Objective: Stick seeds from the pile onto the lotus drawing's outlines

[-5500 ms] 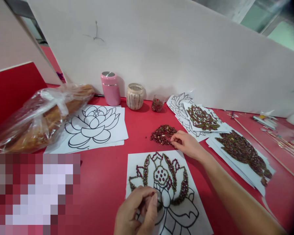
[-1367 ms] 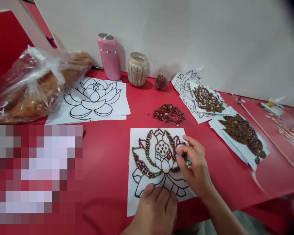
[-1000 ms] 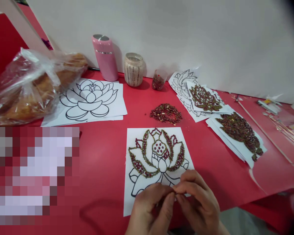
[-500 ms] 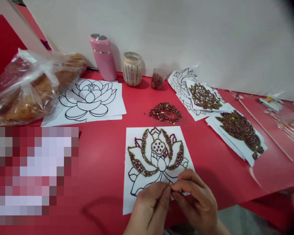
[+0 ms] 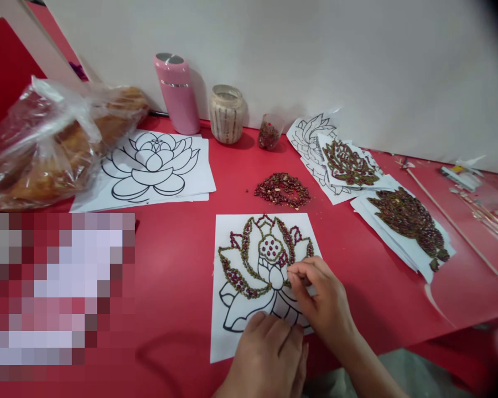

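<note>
A white sheet with a black lotus outline (image 5: 249, 309) lies before me, its upper petals partly filled with small red and green beans (image 5: 237, 281). Over the middle of the drawing, thumb and forefinger of my right hand (image 5: 326, 296) are pinched together close to the paper. Whatever sits between those fingertips is too small to make out. My left hand (image 5: 268, 351) rests at the sheet's lower edge with its fingers curled under, hiding part of the bottom petals; its fingertips and anything in them are hidden. Beyond the sheet is a loose pile of mostly red beans (image 5: 269, 190).
Lotus printouts (image 5: 195, 177) and a plastic bag of brown food (image 5: 62, 160) lie left. A pink tumbler (image 5: 177, 99), a jar (image 5: 226, 116) and a small cup of beans (image 5: 269, 132) line the wall. Bean-covered pictures (image 5: 406, 221) and a thin stick (image 5: 448, 218) are right.
My hands have parted from their shared pinch. The right has moved up over the centre of the drawing; the left has turned palm down at the sheet's lower edge.
</note>
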`<state>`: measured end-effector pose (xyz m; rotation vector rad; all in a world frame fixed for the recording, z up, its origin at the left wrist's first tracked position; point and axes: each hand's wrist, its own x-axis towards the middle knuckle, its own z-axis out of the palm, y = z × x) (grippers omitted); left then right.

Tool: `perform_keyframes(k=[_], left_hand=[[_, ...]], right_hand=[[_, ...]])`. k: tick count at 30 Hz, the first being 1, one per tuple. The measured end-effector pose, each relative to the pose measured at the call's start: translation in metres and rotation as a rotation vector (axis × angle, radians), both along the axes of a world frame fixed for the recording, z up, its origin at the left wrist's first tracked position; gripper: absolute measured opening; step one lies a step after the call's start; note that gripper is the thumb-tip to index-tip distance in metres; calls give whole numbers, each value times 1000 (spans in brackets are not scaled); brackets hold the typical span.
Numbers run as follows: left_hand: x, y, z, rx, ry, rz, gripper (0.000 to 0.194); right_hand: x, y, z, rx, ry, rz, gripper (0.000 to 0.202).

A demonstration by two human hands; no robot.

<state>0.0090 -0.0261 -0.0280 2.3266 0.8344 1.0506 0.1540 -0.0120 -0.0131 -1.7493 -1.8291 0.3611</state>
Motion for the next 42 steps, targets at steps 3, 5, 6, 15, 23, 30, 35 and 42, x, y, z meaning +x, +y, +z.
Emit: perform_keyframes(k=[3,5,6,15,23,30,35,42], left_hand=[[2,0,-5,44,44,1,19],[2,0,-6,19,59,-2,19],[1,0,-7,10,67,-5,19],[2,-2,-11,72,66,27,17],[3,-2,-12,97,55,56,17],[3,-3,-14,109,50,55,18],[2,-5,-15,99,50,51,18],[2,-4,-15,111,39,72,19]], right_hand=[[-2,3,-1,-80,-64,-8,15],[-2,4,1,-120,-88,7,17],[-2,5,2,-134,-101,17,18],[1,11,9,-226,-177,82,21],[0,10,7,-204,-148,83,16],[-7,14,2,-133,-124,58,14],[-10,18,-2,-122,-134,79,15],[-11,21,-1,-134,-158,137,17]])
